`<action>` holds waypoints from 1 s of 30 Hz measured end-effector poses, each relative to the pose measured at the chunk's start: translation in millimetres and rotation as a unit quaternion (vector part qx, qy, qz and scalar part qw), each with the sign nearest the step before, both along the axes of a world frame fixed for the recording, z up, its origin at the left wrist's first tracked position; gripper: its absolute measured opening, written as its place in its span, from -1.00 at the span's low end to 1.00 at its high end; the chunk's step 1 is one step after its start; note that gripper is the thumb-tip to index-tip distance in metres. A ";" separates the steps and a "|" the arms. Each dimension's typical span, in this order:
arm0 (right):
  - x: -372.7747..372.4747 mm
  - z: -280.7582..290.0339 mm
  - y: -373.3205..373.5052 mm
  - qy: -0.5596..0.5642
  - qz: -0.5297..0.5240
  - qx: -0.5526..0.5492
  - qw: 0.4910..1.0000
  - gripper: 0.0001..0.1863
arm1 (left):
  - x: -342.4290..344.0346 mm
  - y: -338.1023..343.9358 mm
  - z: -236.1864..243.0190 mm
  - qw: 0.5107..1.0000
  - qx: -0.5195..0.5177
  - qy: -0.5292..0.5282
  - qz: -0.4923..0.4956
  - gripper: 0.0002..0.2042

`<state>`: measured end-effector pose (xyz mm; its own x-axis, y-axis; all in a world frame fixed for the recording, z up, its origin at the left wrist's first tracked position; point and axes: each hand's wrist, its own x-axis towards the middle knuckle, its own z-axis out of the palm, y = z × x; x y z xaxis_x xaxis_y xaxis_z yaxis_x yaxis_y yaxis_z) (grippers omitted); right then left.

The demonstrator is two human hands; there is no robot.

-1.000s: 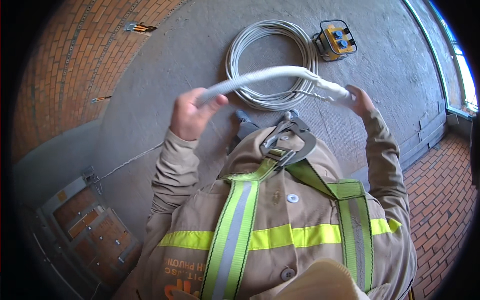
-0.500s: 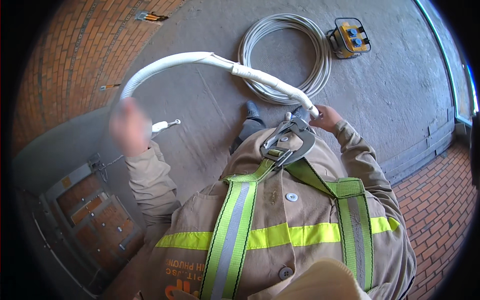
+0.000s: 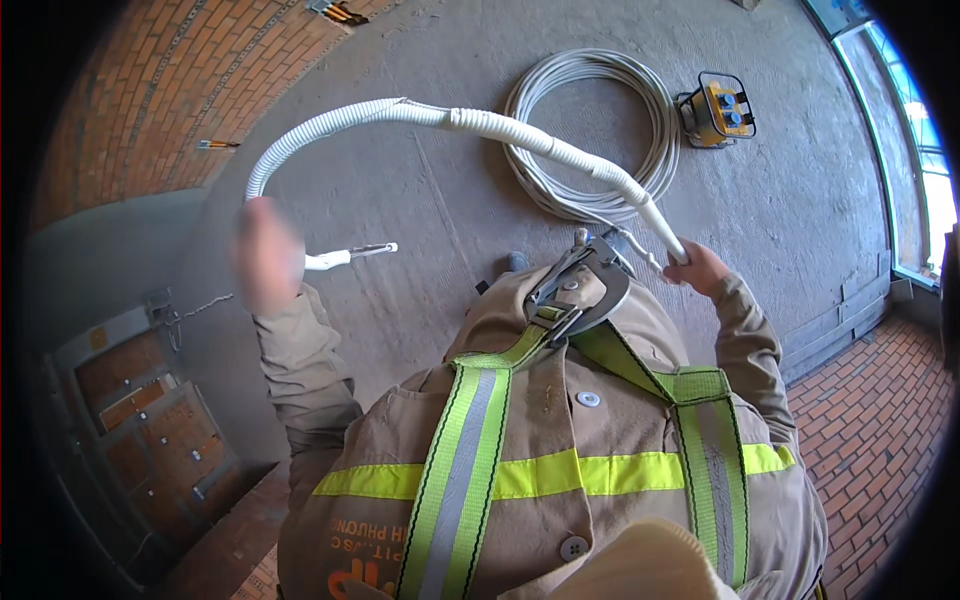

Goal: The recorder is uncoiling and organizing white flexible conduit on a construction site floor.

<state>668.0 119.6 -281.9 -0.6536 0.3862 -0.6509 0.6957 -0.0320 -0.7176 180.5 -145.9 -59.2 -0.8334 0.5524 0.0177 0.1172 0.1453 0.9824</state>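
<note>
A white corrugated conduit (image 3: 350, 118) arches in the air between my two hands, made up of sleeved lengths with a split-looking joint near the top. My left hand (image 3: 268, 255) is closed round it at the left, though blurring hides its fingers. A white end with a narrow metal tip (image 3: 375, 249) sticks out to the right of that hand. At the other side, my right hand (image 3: 698, 268) grips the conduit's right end, where a thin pale end piece hangs beside the fingers. A large metal hook (image 3: 605, 290) on my green harness (image 3: 470, 440) lies at my chest.
On the concrete floor (image 3: 430, 200) lie a coil of grey cable (image 3: 520, 110) and a yellow socket box (image 3: 728, 110) in a black frame. Brick walls (image 3: 870, 430) rise at both sides. Cable ends (image 3: 218, 145) poke from the left wall. A panelled hatch (image 3: 165, 420) sits lower left.
My right hand has moved right and slightly down, drawing the conduit's right side out wider. The metal-tipped end by my left hand shows farther out. The whole view has shifted a little.
</note>
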 end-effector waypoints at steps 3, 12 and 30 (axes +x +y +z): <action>-8.2 8.3 -30.2 -0.021 -0.015 0.007 1.000 -0.80 | -28.3 -26.1 -12.0 0.999 -0.001 -0.016 -0.034 -0.51; -92.5 -17.1 -139.4 -0.079 -0.061 0.102 0.990 -0.78 | -129.2 -133.2 -47.1 0.989 -0.036 -0.027 -0.138 -0.51; -14.9 -122.7 -23.9 -0.204 -0.275 0.351 0.872 -0.65 | -29.9 -85.8 -81.4 0.910 -0.115 -0.078 -0.391 -0.56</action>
